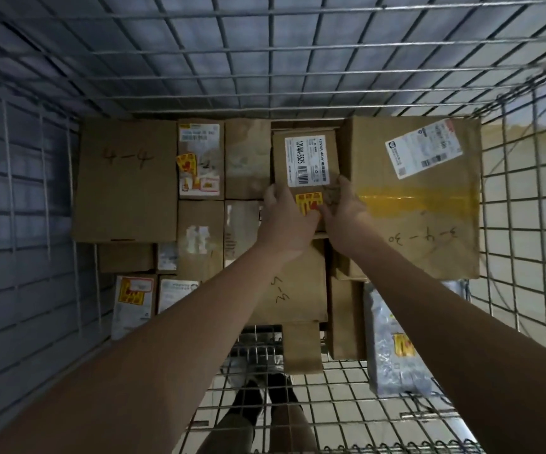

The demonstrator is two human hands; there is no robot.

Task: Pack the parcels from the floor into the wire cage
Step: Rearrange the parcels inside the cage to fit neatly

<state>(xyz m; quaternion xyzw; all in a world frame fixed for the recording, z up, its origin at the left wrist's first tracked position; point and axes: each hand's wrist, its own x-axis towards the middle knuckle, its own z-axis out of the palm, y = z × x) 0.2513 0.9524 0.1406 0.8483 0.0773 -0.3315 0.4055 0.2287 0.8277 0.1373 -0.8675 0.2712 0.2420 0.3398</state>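
Note:
A small brown parcel (304,158) with a white barcode label and a yellow-red sticker sits at the back of the wire cage (265,77), wedged between other boxes. My left hand (284,211) grips its near left edge. My right hand (343,208) grips its near right edge, fingers curled over the cardboard. Both arms reach in from the cage's open front. The parcel's lower part is hidden behind my hands.
A large box marked 3-4-30 (428,204) fills the right side. A box marked 4-4 (124,178) stands at the left, with several smaller cartons (201,158) between. A grey poly bag (392,342) leans at the front right. A person's legs (258,417) show through the cage's mesh.

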